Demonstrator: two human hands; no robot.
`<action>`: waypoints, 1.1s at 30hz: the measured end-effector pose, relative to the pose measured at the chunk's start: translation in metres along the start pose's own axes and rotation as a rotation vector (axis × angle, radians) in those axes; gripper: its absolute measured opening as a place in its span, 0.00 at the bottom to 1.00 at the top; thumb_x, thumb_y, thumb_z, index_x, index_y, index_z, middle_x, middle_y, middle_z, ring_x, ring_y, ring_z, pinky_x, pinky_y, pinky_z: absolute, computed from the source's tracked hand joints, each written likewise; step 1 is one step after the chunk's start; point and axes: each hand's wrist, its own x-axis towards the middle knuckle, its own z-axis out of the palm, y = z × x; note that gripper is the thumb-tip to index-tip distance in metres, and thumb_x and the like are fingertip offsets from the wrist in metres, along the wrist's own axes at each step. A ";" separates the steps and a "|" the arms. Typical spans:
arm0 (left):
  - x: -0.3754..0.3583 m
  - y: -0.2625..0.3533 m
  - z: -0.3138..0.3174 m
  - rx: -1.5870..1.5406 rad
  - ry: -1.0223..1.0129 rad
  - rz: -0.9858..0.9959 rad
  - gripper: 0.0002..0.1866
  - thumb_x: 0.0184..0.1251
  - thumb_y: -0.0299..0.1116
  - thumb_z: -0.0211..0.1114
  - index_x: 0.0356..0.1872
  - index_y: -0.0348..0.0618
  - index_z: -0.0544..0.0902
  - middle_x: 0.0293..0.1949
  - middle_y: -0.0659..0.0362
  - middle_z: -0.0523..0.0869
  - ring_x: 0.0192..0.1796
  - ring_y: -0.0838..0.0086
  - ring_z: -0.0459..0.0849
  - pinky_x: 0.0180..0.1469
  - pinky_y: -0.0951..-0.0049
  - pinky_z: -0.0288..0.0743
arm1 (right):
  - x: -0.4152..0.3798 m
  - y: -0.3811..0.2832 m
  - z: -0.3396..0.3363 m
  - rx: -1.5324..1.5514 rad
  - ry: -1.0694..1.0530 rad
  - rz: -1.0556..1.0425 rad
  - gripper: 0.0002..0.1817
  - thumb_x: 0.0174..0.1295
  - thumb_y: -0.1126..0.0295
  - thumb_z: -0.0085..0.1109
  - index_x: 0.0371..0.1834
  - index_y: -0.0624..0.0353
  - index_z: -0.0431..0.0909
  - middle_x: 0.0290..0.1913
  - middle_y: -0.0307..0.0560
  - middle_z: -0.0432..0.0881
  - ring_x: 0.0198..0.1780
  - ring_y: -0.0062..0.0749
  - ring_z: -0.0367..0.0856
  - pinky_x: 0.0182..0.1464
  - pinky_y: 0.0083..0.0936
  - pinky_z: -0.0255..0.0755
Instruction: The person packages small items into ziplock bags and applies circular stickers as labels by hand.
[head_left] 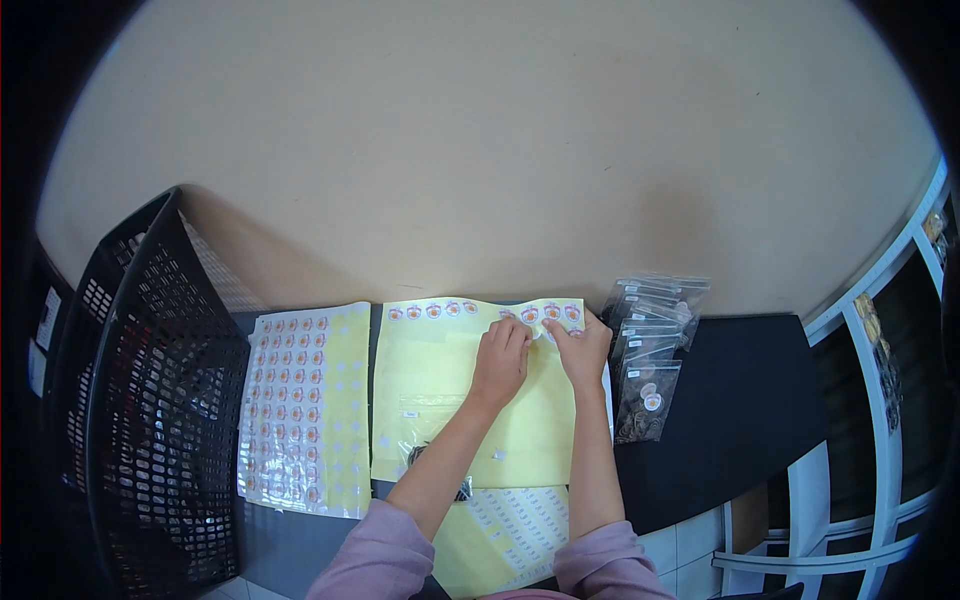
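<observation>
A yellow sticker sheet [430, 345] lies in front of me, with round orange-and-white stickers along its top edge. My left hand [503, 362] is closed in a pinch at a small white round sticker [537, 331] near that row. My right hand [584, 350] grips the sheet's upper right part, its thumb on top beside the sticker and its other fingers partly hidden. Under my left forearm, a clear zip bag [425, 428] with dark contents rests on the sheet's lower part.
A sheet full of stickers [290, 410] lies left, beside a black plastic basket [165, 420]. Several filled zip bags [650, 400] overlap on the right of the black table [740, 420]. Another sticker sheet [520, 530] lies nearest me. A white rack [880, 440] stands far right.
</observation>
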 end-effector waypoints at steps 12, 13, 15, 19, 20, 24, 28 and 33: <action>-0.002 0.002 0.000 0.022 -0.034 0.014 0.05 0.52 0.20 0.53 0.31 0.37 0.70 0.31 0.54 0.70 0.37 0.59 0.69 0.45 0.63 0.64 | 0.001 0.002 0.000 0.051 0.000 0.024 0.14 0.41 0.74 0.65 0.34 0.65 0.79 0.26 0.45 0.82 0.26 0.20 0.79 0.29 0.18 0.70; -0.002 0.003 -0.001 0.023 -0.034 0.014 0.05 0.52 0.20 0.53 0.31 0.37 0.70 0.31 0.54 0.70 0.37 0.59 0.69 0.45 0.63 0.64 | 0.001 0.001 0.000 0.042 0.006 0.031 0.14 0.41 0.74 0.65 0.34 0.65 0.79 0.26 0.45 0.82 0.27 0.20 0.79 0.29 0.18 0.70; -0.002 0.003 -0.001 0.032 -0.046 0.011 0.04 0.52 0.21 0.52 0.30 0.37 0.69 0.31 0.54 0.70 0.36 0.60 0.69 0.44 0.64 0.63 | 0.001 0.000 0.000 0.034 0.012 0.038 0.14 0.41 0.74 0.65 0.34 0.65 0.79 0.26 0.46 0.82 0.27 0.20 0.79 0.29 0.18 0.71; -0.002 0.004 -0.002 0.032 -0.061 0.008 0.04 0.51 0.21 0.53 0.30 0.37 0.69 0.31 0.55 0.70 0.37 0.61 0.68 0.42 0.65 0.62 | 0.001 0.002 0.000 0.004 0.029 0.037 0.14 0.41 0.74 0.65 0.34 0.65 0.79 0.26 0.45 0.82 0.27 0.21 0.79 0.29 0.18 0.71; -0.002 0.005 -0.003 0.034 -0.067 0.014 0.04 0.52 0.21 0.53 0.30 0.37 0.69 0.31 0.55 0.70 0.37 0.62 0.68 0.41 0.65 0.62 | 0.001 0.002 -0.001 0.010 0.033 0.040 0.14 0.41 0.74 0.65 0.34 0.65 0.79 0.26 0.45 0.82 0.27 0.21 0.79 0.29 0.19 0.71; -0.002 0.005 -0.004 0.025 -0.068 0.031 0.04 0.52 0.22 0.53 0.30 0.38 0.70 0.32 0.55 0.70 0.37 0.62 0.68 0.40 0.65 0.61 | 0.001 0.003 0.001 0.048 0.037 0.046 0.13 0.41 0.74 0.65 0.33 0.65 0.79 0.26 0.45 0.82 0.27 0.21 0.79 0.29 0.19 0.71; -0.002 0.005 -0.005 0.022 -0.060 0.038 0.04 0.52 0.22 0.52 0.30 0.38 0.70 0.32 0.55 0.70 0.37 0.62 0.68 0.40 0.65 0.61 | 0.001 0.002 0.000 0.037 0.038 0.063 0.14 0.42 0.74 0.65 0.33 0.65 0.79 0.26 0.45 0.82 0.26 0.21 0.79 0.29 0.19 0.70; -0.001 0.007 -0.006 0.030 -0.069 0.039 0.05 0.51 0.22 0.52 0.31 0.38 0.70 0.32 0.55 0.70 0.37 0.62 0.68 0.40 0.66 0.61 | 0.000 -0.001 0.000 0.041 0.047 0.062 0.13 0.42 0.74 0.65 0.33 0.66 0.79 0.26 0.45 0.82 0.26 0.21 0.78 0.29 0.19 0.70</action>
